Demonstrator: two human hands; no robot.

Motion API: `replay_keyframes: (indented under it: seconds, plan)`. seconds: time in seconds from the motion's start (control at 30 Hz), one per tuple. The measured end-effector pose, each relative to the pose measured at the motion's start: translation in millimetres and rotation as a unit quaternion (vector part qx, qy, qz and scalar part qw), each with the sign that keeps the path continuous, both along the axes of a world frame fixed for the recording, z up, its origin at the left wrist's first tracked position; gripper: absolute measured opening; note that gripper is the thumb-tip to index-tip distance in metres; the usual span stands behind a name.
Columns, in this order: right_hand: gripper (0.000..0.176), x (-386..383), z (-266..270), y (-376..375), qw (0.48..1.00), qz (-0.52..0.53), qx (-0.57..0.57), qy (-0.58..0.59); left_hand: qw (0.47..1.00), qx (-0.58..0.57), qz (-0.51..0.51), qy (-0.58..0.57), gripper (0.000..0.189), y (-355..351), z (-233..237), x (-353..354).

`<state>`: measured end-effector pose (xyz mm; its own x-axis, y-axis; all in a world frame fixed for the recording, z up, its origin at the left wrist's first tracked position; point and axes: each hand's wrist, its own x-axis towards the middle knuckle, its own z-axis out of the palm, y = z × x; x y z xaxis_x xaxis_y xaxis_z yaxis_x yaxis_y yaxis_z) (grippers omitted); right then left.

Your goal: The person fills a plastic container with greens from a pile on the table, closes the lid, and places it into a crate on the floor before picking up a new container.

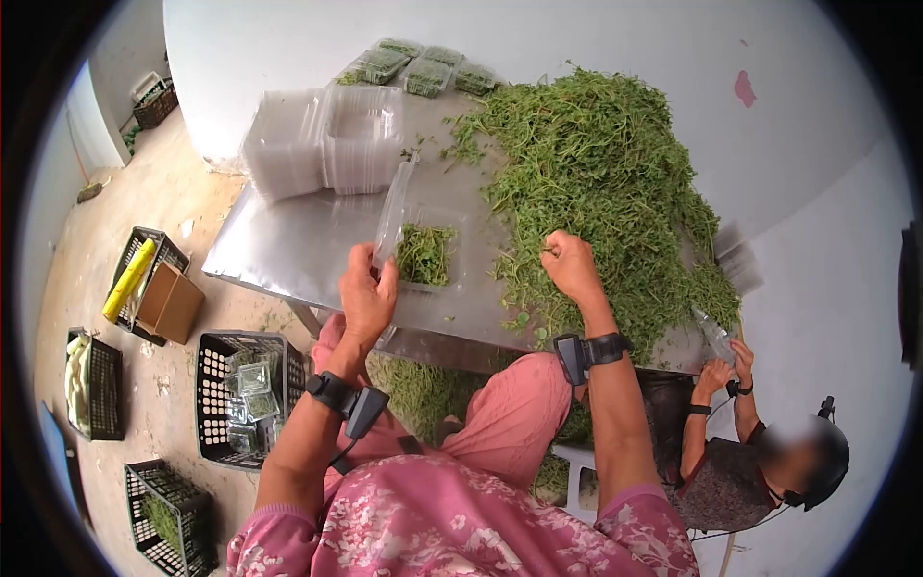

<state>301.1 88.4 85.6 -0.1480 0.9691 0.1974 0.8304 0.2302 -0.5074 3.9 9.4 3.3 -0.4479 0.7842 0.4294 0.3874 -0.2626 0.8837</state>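
My left hand (368, 298) grips the raised lid edge of a clear plastic clamshell box (459, 274) on the metal table. The lid (393, 213) stands nearly upright on the box's left side. Leafy green sprigs (425, 254) lie in the box's base. To the right, my right hand (574, 266) is pinched at the near-left edge of a large heap of loose greens (601, 163). A small bit of green shows at its fingertips; the rest of what it holds is hidden.
Stacked empty clamshell boxes (322, 139) stand at the table's left, with filled boxes (426, 75) behind. On the floor, a black crate (216, 399) holds packed boxes; other crates (168, 519) stand nearby. At right, a co-worker (735, 471) handles a clear box (713, 337).
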Motion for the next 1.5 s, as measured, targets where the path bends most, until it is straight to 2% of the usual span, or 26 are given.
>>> replay_keyframes:
  seconds: [0.07,0.27,0.37,0.47,0.57,0.6,0.7,0.73,0.83,1.03,1.13,1.27,1.37,1.47,1.5]
  plan:
    - [0.021,3.8,-2.6,9.7,0.997,-0.010,-0.021,0.070,1.000,-0.003,0.001,0.003,0.022,-0.5,2.4,0.3]
    - [0.020,-9.8,11.9,4.6,0.977,0.009,-0.087,0.196,1.000,-0.010,0.000,-0.004,0.021,0.5,2.2,0.0]
    - [0.019,-12.0,13.2,2.6,0.988,0.020,-0.091,0.121,1.000,-0.004,-0.001,-0.013,0.021,0.2,4.7,0.9]
    - [0.019,-6.6,16.6,4.0,0.986,0.005,-0.035,0.163,1.000,-0.010,-0.010,-0.019,0.021,0.1,1.1,-0.4]
    - [0.017,-8.4,21.1,1.5,0.991,-0.003,-0.002,0.133,1.000,-0.006,-0.004,-0.018,0.021,-0.7,5.1,1.7]
    - [0.021,-15.5,29.7,-6.1,0.991,-0.012,-0.062,0.115,1.000,-0.007,-0.006,-0.020,0.021,-0.7,5.7,2.0]
    - [0.025,-3.8,7.8,-1.8,0.996,0.054,-0.069,-0.036,1.000,-0.007,-0.008,-0.020,0.021,-0.6,5.7,0.5]
    - [0.029,-0.5,3.0,-0.9,0.996,0.041,-0.054,-0.052,1.000,-0.005,-0.006,-0.016,0.021,-0.2,3.1,0.1]
    - [0.029,0.6,7.2,-3.3,0.998,0.009,-0.044,-0.037,1.000,-0.012,-0.001,-0.015,0.022,-1.7,4.4,0.1]
    - [0.031,-21.9,27.6,-14.4,0.990,0.000,-0.133,-0.038,1.000,-0.028,-0.003,-0.008,0.022,-2.5,7.7,1.3]
    - [0.040,-32.5,11.1,-15.9,0.991,0.046,-0.029,-0.124,1.000,-0.027,-0.004,-0.008,0.022,-2.8,7.2,0.0]
    - [0.059,-59.1,24.1,-27.7,0.974,0.018,-0.101,-0.202,1.000,-0.014,-0.001,-0.008,0.022,-0.9,5.1,0.4]
    - [0.047,-50.1,-2.1,-11.9,0.966,0.039,-0.079,-0.242,1.000,-0.010,0.002,-0.006,0.021,-1.8,6.9,1.3]
    - [0.036,-36.5,-17.2,3.0,0.978,0.050,-0.007,-0.201,1.000,-0.020,0.003,-0.002,0.021,-2.5,9.4,0.8]
    - [0.033,-36.4,-9.7,0.8,0.987,0.050,-0.002,-0.152,1.000,-0.024,0.002,-0.007,0.021,-2.8,8.5,0.5]
